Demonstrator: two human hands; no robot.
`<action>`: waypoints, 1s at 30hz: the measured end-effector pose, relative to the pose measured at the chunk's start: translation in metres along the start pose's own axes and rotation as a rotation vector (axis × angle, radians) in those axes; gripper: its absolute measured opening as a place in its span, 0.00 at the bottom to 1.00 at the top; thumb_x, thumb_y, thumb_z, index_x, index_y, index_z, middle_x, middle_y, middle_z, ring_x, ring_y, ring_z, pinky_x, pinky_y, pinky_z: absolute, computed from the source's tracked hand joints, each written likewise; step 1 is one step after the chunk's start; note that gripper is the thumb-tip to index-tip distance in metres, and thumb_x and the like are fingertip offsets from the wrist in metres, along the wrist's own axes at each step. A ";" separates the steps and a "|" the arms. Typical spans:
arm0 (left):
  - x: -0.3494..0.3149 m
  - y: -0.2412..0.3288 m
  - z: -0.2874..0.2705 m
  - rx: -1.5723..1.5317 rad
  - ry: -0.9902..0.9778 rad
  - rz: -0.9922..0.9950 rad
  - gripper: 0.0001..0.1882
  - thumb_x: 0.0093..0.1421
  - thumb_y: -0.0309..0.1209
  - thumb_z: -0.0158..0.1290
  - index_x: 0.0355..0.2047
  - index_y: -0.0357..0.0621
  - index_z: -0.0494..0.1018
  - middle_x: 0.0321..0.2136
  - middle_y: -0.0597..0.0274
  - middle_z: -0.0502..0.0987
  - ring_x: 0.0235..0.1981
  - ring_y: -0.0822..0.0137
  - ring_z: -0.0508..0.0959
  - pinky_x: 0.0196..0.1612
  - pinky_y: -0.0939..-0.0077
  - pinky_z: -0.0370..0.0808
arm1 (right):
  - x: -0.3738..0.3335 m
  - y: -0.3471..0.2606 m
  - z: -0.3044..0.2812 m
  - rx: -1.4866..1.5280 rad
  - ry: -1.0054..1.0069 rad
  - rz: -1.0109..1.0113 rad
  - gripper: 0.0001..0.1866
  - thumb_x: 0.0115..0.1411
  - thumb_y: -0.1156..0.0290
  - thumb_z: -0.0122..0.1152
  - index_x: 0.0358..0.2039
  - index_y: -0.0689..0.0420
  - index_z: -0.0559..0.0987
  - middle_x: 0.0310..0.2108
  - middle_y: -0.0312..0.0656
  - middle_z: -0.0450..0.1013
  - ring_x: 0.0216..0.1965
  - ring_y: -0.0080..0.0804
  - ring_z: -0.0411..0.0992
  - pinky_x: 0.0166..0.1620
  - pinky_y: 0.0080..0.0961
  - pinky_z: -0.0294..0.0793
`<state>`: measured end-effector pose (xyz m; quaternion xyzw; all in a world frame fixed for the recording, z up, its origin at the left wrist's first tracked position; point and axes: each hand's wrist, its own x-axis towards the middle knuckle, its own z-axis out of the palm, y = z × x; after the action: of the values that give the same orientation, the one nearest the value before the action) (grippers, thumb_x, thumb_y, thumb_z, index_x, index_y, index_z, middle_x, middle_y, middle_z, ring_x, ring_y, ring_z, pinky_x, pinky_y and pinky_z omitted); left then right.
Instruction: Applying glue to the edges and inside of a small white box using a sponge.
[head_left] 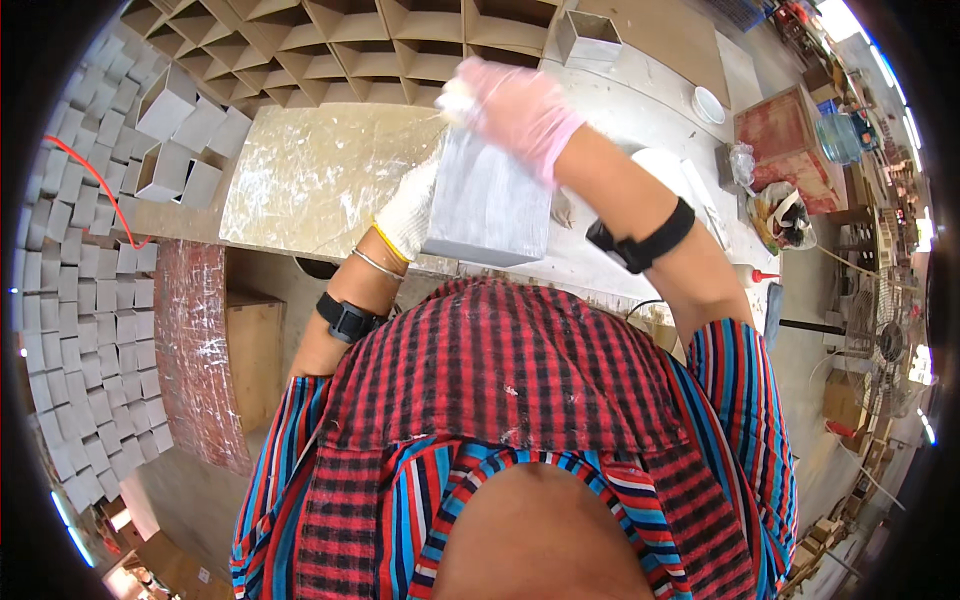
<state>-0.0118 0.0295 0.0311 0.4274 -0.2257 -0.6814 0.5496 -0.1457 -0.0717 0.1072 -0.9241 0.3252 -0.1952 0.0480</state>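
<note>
I'm bracing the grey box (490,195) (likely light, stiff) by its side; left fingers (410,200) curling unseen, right fingers (484,88) gripping blurred white wad (457,103).

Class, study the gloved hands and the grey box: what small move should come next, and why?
Probably the right hand should draw its blurred white wad nearer, across the grey box: the wad is at the box's far end, the upward face looks streaky, and the left hand lies against the box's left side.
</note>
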 end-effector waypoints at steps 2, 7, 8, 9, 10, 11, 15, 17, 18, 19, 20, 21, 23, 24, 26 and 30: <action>0.000 0.002 0.001 -0.047 0.003 -0.088 0.23 0.65 0.41 0.40 0.54 0.40 0.64 0.50 0.57 0.70 0.49 0.65 0.72 0.51 0.72 0.70 | 0.003 0.017 -0.012 0.157 0.029 0.204 0.16 0.54 0.60 0.56 0.38 0.56 0.70 0.32 0.47 0.75 0.34 0.44 0.75 0.38 0.38 0.74; 0.003 0.005 -0.009 -0.190 -0.181 0.046 0.22 0.65 0.40 0.39 0.55 0.41 0.63 0.50 0.57 0.71 0.49 0.63 0.72 0.52 0.69 0.71 | -0.057 -0.011 -0.009 0.145 -0.003 -0.290 0.19 0.54 0.54 0.56 0.38 0.56 0.71 0.32 0.47 0.75 0.33 0.45 0.75 0.37 0.38 0.75; 0.004 0.007 -0.012 -0.264 -0.204 0.013 0.22 0.65 0.40 0.40 0.55 0.41 0.64 0.49 0.57 0.71 0.49 0.63 0.72 0.52 0.69 0.71 | -0.065 -0.016 -0.006 0.189 -0.007 -0.418 0.20 0.54 0.53 0.56 0.38 0.56 0.71 0.31 0.47 0.75 0.32 0.45 0.75 0.36 0.37 0.75; 0.005 0.009 -0.014 -0.352 -0.268 -0.040 0.22 0.64 0.40 0.40 0.54 0.41 0.65 0.49 0.57 0.72 0.48 0.63 0.73 0.52 0.69 0.71 | -0.068 -0.017 -0.002 0.150 0.107 -0.379 0.20 0.54 0.53 0.57 0.38 0.56 0.70 0.31 0.48 0.75 0.33 0.45 0.75 0.36 0.38 0.74; 0.005 0.010 -0.014 -0.421 -0.250 -0.117 0.22 0.64 0.40 0.41 0.54 0.42 0.66 0.48 0.57 0.72 0.48 0.62 0.73 0.52 0.68 0.71 | -0.067 -0.013 0.000 0.103 0.207 -0.387 0.20 0.54 0.53 0.57 0.38 0.56 0.70 0.31 0.48 0.75 0.33 0.46 0.75 0.37 0.38 0.74; 0.005 0.011 -0.014 -0.404 -0.320 -0.119 0.22 0.64 0.40 0.41 0.54 0.41 0.65 0.49 0.56 0.72 0.49 0.62 0.73 0.52 0.68 0.70 | -0.061 -0.006 0.003 0.055 0.315 -0.397 0.20 0.54 0.53 0.57 0.38 0.56 0.70 0.30 0.49 0.75 0.34 0.46 0.75 0.37 0.39 0.74; -0.004 0.008 -0.003 -0.114 -0.023 -0.111 0.22 0.64 0.39 0.41 0.54 0.39 0.65 0.49 0.56 0.71 0.50 0.63 0.72 0.53 0.68 0.70 | -0.022 0.050 0.000 -0.028 0.093 0.112 0.21 0.55 0.54 0.56 0.42 0.56 0.71 0.31 0.48 0.75 0.37 0.44 0.74 0.37 0.38 0.74; -0.004 0.006 -0.001 -0.208 -0.081 -0.065 0.22 0.64 0.39 0.41 0.53 0.38 0.65 0.49 0.56 0.72 0.50 0.63 0.72 0.53 0.68 0.70 | -0.016 0.063 -0.006 0.228 0.147 0.329 0.20 0.55 0.54 0.55 0.41 0.55 0.71 0.31 0.47 0.75 0.36 0.45 0.74 0.36 0.37 0.73; -0.002 0.005 -0.003 -0.190 -0.070 -0.078 0.22 0.64 0.38 0.42 0.53 0.38 0.65 0.49 0.56 0.72 0.49 0.64 0.72 0.51 0.69 0.71 | -0.019 0.062 -0.008 0.344 0.150 0.471 0.20 0.55 0.53 0.55 0.41 0.55 0.71 0.31 0.46 0.74 0.35 0.45 0.74 0.35 0.37 0.73; 0.001 0.005 -0.006 -0.220 -0.097 -0.099 0.21 0.64 0.38 0.42 0.53 0.38 0.65 0.49 0.56 0.72 0.48 0.64 0.73 0.50 0.70 0.72 | -0.024 0.054 -0.009 0.292 0.219 0.199 0.19 0.56 0.54 0.55 0.40 0.55 0.70 0.31 0.46 0.74 0.34 0.45 0.74 0.35 0.37 0.73; 0.005 0.004 -0.010 -0.240 -0.151 -0.081 0.21 0.64 0.37 0.43 0.53 0.38 0.66 0.48 0.56 0.72 0.47 0.65 0.73 0.49 0.71 0.73 | -0.031 0.042 -0.011 0.235 0.240 0.003 0.19 0.56 0.54 0.55 0.39 0.55 0.70 0.31 0.46 0.73 0.33 0.45 0.74 0.35 0.37 0.73; 0.010 0.003 -0.014 -0.209 -0.145 -0.077 0.21 0.64 0.37 0.43 0.53 0.38 0.66 0.48 0.56 0.72 0.47 0.65 0.73 0.49 0.71 0.72 | -0.038 0.028 -0.012 0.178 0.293 -0.203 0.18 0.56 0.55 0.55 0.39 0.56 0.70 0.31 0.46 0.73 0.33 0.45 0.73 0.35 0.37 0.73; 0.018 -0.002 -0.020 -0.118 -0.157 -0.032 0.21 0.63 0.37 0.44 0.53 0.38 0.66 0.48 0.56 0.72 0.47 0.66 0.73 0.49 0.72 0.72 | -0.049 -0.004 -0.012 0.325 -0.035 -0.227 0.20 0.57 0.57 0.55 0.45 0.56 0.70 0.35 0.45 0.73 0.39 0.40 0.73 0.40 0.29 0.72; 0.020 -0.003 -0.023 -0.147 -0.204 -0.026 0.21 0.63 0.38 0.44 0.52 0.39 0.66 0.48 0.57 0.73 0.47 0.66 0.73 0.49 0.72 0.72 | -0.048 -0.017 -0.010 0.201 -0.103 -0.240 0.20 0.57 0.57 0.55 0.44 0.57 0.70 0.35 0.46 0.73 0.39 0.41 0.73 0.40 0.30 0.73; 0.021 -0.004 -0.024 -0.180 -0.213 -0.083 0.21 0.63 0.38 0.45 0.52 0.39 0.66 0.47 0.57 0.73 0.46 0.66 0.73 0.49 0.72 0.72 | -0.036 -0.027 -0.011 0.003 -0.094 -0.453 0.19 0.57 0.57 0.55 0.43 0.58 0.70 0.35 0.46 0.73 0.38 0.43 0.73 0.39 0.31 0.73; 0.009 -0.001 -0.012 -0.179 -0.144 -0.130 0.21 0.63 0.39 0.46 0.52 0.40 0.67 0.46 0.58 0.73 0.46 0.66 0.73 0.48 0.73 0.72 | 0.005 0.002 -0.023 0.079 0.004 0.029 0.18 0.58 0.56 0.53 0.39 0.57 0.70 0.29 0.50 0.75 0.35 0.44 0.75 0.36 0.36 0.73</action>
<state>-0.0022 0.0231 0.0209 0.3402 -0.1748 -0.7619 0.5227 -0.1529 -0.0757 0.1297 -0.9163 0.3305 -0.2091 0.0866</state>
